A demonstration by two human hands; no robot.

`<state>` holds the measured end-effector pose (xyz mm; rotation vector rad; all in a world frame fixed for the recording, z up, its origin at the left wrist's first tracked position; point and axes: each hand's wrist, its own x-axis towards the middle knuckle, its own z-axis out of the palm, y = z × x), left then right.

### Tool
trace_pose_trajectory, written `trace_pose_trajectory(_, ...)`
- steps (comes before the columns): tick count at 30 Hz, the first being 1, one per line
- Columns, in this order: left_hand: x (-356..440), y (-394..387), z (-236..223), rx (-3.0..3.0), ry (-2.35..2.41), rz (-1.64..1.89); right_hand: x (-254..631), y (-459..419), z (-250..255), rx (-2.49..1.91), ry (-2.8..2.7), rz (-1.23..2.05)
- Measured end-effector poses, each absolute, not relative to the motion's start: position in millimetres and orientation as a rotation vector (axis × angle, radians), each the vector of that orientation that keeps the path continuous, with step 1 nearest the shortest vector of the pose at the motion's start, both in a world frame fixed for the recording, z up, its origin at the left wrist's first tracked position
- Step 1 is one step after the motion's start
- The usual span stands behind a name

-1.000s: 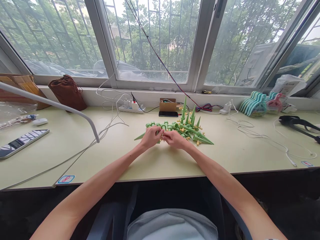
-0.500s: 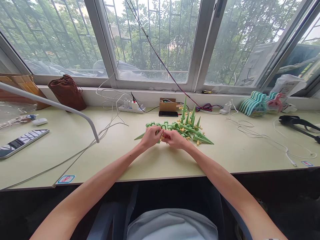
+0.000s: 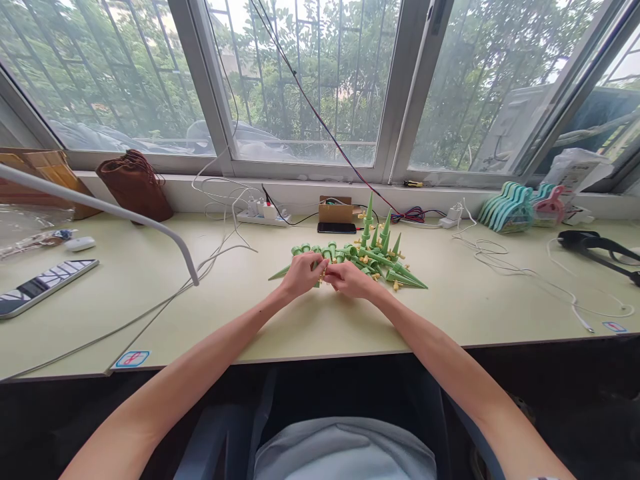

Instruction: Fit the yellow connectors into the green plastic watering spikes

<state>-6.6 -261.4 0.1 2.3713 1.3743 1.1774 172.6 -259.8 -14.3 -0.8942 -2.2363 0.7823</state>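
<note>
My left hand (image 3: 301, 273) is closed, its fingers curled around a green plastic spike (image 3: 317, 285) of which only a small bit shows. Close against it, my right hand (image 3: 349, 279) pinches at a small yellow valve (image 3: 323, 274) between the two hands. The fingers hide most of both pieces. Just behind the hands lies a pile of green plastic spikes (image 3: 370, 257) with yellow valves among them. Several spikes (image 3: 368, 217) stand upright at the back of the pile, points up. One spike tip (image 3: 280, 273) sticks out left of my left hand.
A black phone (image 3: 337, 228) and a small cardboard box (image 3: 335, 212) sit behind the pile. White cables (image 3: 220, 253) and a grey lamp arm (image 3: 165, 230) cross the left side. Right are teal hangers (image 3: 507, 207), a white cable (image 3: 540, 277) and a black strapped object (image 3: 595, 247).
The fingers of my right hand have shifted slightly at the small yellow valve. My left hand and the pile look the same.
</note>
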Motion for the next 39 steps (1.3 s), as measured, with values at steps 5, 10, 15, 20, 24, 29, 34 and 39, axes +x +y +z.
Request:
trace_pose_trajectory(5, -6.5, -261.9, 0.2, 2.352, 1.378, 1.191, 171.7, -261.5, -12.1, -0.907, -2.233, 0.786)
trace_pose_trajectory(10, -6.5, -262.3, 0.6, 2.347, 1.372, 1.222, 171.6, -262.6, -11.0, -0.912, -2.223, 0.795)
trace_pose_trajectory(15, -6.8, -261.8, 0.7, 2.351, 1.376, 1.243, 170.8, -262.9, -9.7, -0.933, -2.199, 0.789)
trace_pose_trajectory(20, -7.2, -260.6, 1.3, 2.346, 1.404, 1.256, 170.1, -261.0, -11.4, -0.949, -2.156, 0.681)
trace_pose_trajectory(24, -6.9, -260.6, 0.7, 2.348, 1.398, 1.242, 169.5, -259.4, -12.9, -0.927, -2.141, 0.657)
trace_pose_trajectory(29, -6.8, -261.3, 0.5, 2.349, 1.383, 1.234, 169.6, -259.3, -12.5, -0.910, -2.152, 0.643)
trace_pose_trajectory(34, -6.6, -262.7, 0.7, 2.344, 1.391, 1.222, 170.7, -259.2, -12.9, -0.912, -2.170, 0.641)
trace_pose_trajectory(39, -6.0, -263.5, 0.9, 2.339, 1.390, 1.223, 171.0, -257.7, -14.1, -0.915, -2.196, 0.634)
